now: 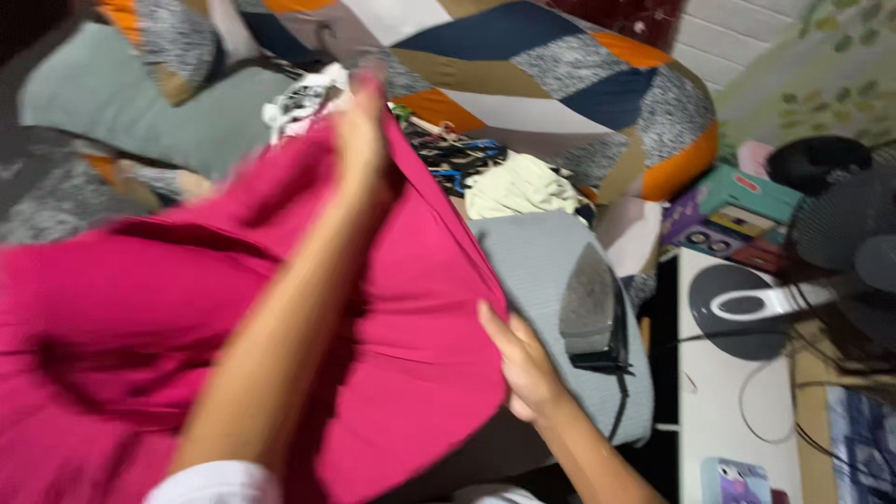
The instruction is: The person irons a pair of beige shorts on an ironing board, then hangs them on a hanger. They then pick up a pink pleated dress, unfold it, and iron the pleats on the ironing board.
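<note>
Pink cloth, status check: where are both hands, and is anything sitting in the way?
Left hand grips pink cloth at its far edge. Right hand holds the near edge. Iron stands on grey board beside it.

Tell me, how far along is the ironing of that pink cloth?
Early, it seems. Done: nothing visibly pressed yet. In hand: the left hand lifts the pink cloth at its far edge while the right hand grips its near edge over the grey ironing board. Left: the iron stands on end, untouched.
</note>
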